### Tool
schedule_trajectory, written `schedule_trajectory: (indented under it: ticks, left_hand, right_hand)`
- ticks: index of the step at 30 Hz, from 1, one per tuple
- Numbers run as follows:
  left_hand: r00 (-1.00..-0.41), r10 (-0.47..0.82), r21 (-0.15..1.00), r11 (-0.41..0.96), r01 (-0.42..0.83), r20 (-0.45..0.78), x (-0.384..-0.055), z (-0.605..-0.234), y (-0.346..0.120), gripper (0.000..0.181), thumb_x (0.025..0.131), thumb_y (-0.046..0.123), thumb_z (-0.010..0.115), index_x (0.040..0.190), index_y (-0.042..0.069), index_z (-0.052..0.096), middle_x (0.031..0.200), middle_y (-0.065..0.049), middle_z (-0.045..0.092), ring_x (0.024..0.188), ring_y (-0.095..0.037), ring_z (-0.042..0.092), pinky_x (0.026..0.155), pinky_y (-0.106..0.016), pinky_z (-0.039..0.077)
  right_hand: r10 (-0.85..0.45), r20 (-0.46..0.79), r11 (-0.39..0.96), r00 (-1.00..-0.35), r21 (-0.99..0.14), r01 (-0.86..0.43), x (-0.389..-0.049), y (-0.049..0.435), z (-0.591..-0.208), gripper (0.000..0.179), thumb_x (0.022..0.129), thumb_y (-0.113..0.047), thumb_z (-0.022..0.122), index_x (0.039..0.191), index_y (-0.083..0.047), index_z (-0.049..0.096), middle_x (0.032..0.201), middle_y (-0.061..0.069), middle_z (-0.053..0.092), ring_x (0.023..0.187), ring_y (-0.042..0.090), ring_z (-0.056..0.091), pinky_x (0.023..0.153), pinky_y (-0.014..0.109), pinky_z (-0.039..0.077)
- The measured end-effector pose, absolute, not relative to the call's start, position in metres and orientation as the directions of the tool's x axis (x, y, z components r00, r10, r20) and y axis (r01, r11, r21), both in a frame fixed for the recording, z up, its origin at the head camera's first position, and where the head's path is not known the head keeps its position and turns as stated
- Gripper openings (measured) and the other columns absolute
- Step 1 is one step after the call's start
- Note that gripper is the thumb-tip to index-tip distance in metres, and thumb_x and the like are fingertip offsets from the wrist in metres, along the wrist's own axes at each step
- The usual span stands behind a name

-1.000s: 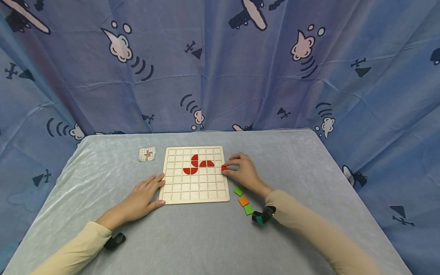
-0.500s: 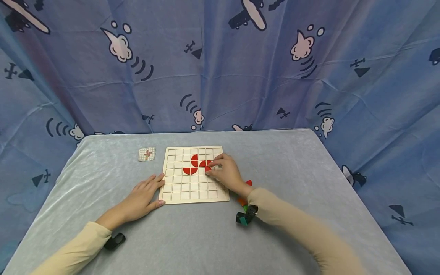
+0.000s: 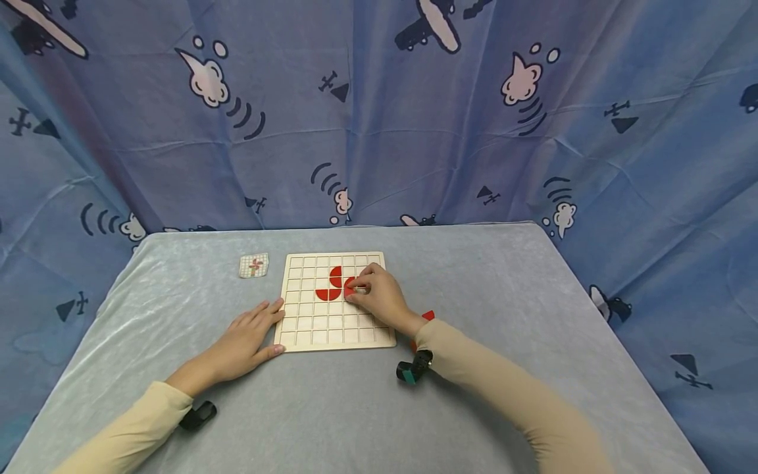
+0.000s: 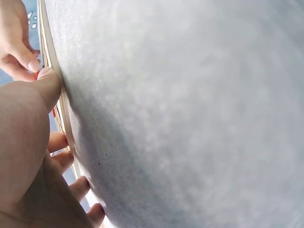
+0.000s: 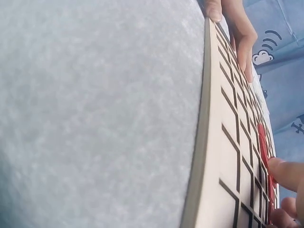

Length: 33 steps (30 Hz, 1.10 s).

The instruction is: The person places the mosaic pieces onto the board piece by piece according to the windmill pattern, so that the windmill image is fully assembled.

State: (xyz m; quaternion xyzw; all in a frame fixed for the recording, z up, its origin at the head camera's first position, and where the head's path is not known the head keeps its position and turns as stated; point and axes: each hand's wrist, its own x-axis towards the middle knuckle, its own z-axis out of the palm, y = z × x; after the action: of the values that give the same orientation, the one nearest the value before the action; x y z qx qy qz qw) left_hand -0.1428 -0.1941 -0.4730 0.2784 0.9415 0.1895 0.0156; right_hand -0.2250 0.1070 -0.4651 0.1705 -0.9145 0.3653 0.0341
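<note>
A pale wooden grid board (image 3: 320, 329) lies on the table, with several red quarter-circle tiles (image 3: 328, 294) set in its squares near the middle. With thumb and fingertips my right hand (image 3: 381, 296) pinches a red quarter-circle tile (image 3: 348, 293) at the board, just below the red tiles to its upper right, which the fingers partly cover. My left hand (image 3: 251, 339) rests along the board's left edge, fingers extended. In the right wrist view, the right fingers (image 5: 285, 173) touch a red piece over the grid.
A small card (image 3: 253, 265) with a printed grid pattern lies left of the board. Beside the right wrist are a red tile (image 3: 428, 316) and an orange tile (image 3: 413, 345), partly covered by the forearm. A patterned blue curtain (image 3: 379, 131) hangs behind the grey-covered table (image 3: 331, 415).
My right hand has moved left from the board's right edge to its middle, carrying the red tile. A red tile beside the wrist has come into sight. The left hand stays put.
</note>
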Motion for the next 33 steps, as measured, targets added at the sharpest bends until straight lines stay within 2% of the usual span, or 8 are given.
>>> schedule_trajectory:
  ticks: [8, 23, 33]
  left_hand:
    - [-0.846, 0.529, 0.363, 0.778, 0.512, 0.06, -0.1431, -0.4712, -0.1941, 0.063, 0.097, 0.036, 0.062, 0.146, 0.001, 0.043, 0.162, -0.017, 0.03, 0.147, -0.044, 0.029, 0.114, -0.062, 0.03]
    - [-0.846, 0.53, 0.374, 0.773, 0.513, 0.065, -0.1431, -0.474, -0.1943, 0.065, 0.097, 0.038, 0.061, 0.146, 0.0, 0.042, 0.162, -0.017, 0.03, 0.147, -0.045, 0.028, 0.114, -0.063, 0.028]
    - [-0.85, 0.524, 0.377, 0.777, 0.504, 0.054, -0.143, -0.4729, -0.1941, 0.065, 0.097, 0.037, 0.062, 0.147, 0.0, 0.041, 0.162, -0.017, 0.029, 0.148, -0.045, 0.028, 0.115, -0.062, 0.028]
  right_hand:
    - [-0.3, 0.164, 0.679, -0.94, -0.655, -0.331, -0.2293, 0.109, -0.4678, 0.025, 0.081, -0.023, 0.083, 0.104, -0.012, 0.079, 0.098, 0.002, 0.059, 0.075, 0.01, 0.053, 0.068, 0.022, 0.043]
    - [-0.309, 0.147, 0.7, -0.94, -0.633, -0.329, -0.2318, 0.1087, -0.4713, 0.024, 0.081, -0.025, 0.083, 0.104, -0.016, 0.08, 0.097, 0.0, 0.058, 0.074, 0.01, 0.052, 0.067, 0.022, 0.042]
    - [-0.315, 0.154, 0.693, -0.936, -0.637, -0.338, -0.2315, 0.1083, -0.4725, 0.025, 0.081, -0.024, 0.083, 0.104, -0.015, 0.079, 0.101, 0.001, 0.06, 0.075, 0.01, 0.051, 0.069, 0.023, 0.043]
